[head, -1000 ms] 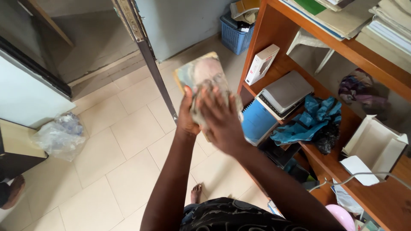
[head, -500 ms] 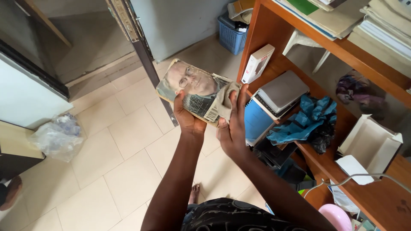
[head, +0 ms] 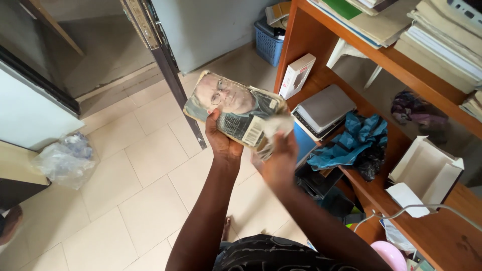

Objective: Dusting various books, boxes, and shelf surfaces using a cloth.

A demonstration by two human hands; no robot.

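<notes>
Worn paperback book [head: 236, 113], frame centre, is clamped by left hand [head: 219, 140]; right hand [head: 278, 160] is pressed with a cloth [head: 278, 128] at its right end. Wiping is judged underway; turning is called for.

A worn paper-covered book [head: 236, 116] with frayed, matt edges; a soft pale cloth [head: 277, 131]; a glossy wooden shelf [head: 432, 226]; smooth cream floor tiles [head: 145, 200]; crinkled clear plastic bag [head: 60, 159].

Open tiled floor [head: 130, 200] left of the hands allows passage; the wooden shelf [head: 427, 226] edge and metal door frame [head: 165, 65] obstruct right and ahead.
</notes>
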